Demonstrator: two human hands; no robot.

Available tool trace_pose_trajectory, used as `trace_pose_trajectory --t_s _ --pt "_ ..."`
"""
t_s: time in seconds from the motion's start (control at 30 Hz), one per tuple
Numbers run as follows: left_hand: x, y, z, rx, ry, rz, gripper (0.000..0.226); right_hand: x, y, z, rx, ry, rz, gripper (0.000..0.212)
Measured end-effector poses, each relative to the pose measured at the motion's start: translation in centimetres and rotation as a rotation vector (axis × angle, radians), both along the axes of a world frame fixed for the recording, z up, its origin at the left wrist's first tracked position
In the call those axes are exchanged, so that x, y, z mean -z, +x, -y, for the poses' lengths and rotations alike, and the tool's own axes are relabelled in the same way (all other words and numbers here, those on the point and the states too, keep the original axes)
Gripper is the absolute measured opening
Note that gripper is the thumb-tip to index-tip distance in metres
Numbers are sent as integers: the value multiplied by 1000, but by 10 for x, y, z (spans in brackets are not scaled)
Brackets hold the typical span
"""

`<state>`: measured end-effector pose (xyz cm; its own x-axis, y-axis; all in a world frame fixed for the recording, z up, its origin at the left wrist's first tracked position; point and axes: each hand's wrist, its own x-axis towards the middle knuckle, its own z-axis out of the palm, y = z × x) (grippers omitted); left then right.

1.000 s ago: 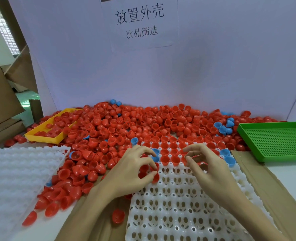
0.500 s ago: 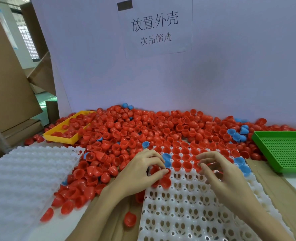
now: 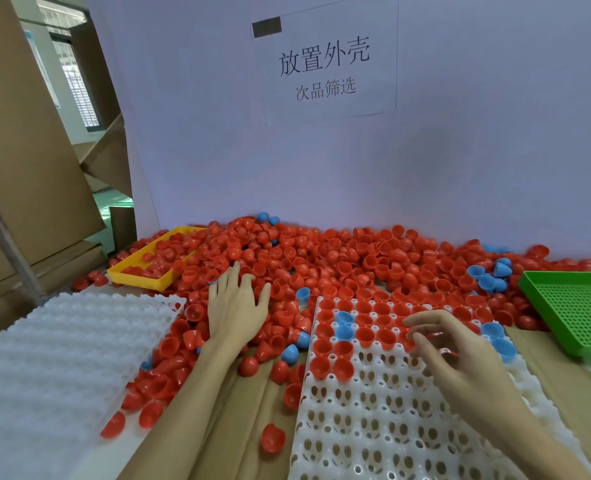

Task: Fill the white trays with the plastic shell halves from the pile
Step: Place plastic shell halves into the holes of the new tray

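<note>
Moved: left hand (image 3: 236,315) is now reaching out from tray (image 3: 373,410) edge onto shell pile (image 3: 322,258), fingers spread flat, holding nothing.
Right hand (image 3: 460,355): hovering over tray's filled rows, fingers loosely curled; can't tell if it's holding a shell.
Tip: I'd be scooping several, seating cup-up in next free row.

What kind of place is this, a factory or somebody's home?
Probably a factory sorting or assembly station: a huge pile of red and blue plastic shell halves, a white moulded tray with sockets being filled by hand, and a printed paper sign on the partition.
</note>
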<state>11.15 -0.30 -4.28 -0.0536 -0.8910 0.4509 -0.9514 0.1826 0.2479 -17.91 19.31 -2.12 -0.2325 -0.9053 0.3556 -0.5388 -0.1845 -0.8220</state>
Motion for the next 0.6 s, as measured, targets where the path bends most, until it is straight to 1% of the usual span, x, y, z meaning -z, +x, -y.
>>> trace_pose_trajectory --t_s 0.07,0.17,0.33,0.43,0.53,0.6 --pt "2 0 1 -8 -14 29 53 0 -1 0 4 -1 4 23" --pt "3 3 1 -14 -40 13 50 0 -1 0 4 -3 -1 23" --pt "-2 7 -4 12 -74 -137 35 1 -2 1 5 -6 -8 25" --pt "-3 10 -4 -18 -40 -106 34 2 -1 1 2 -9 -17 25" --pt "-4 10 -5 35 -62 -160 32 2 0 1 -1 1 -21 25" --pt "-2 13 -4 61 -44 -118 35 2 0 1 -2 4 -26 24"
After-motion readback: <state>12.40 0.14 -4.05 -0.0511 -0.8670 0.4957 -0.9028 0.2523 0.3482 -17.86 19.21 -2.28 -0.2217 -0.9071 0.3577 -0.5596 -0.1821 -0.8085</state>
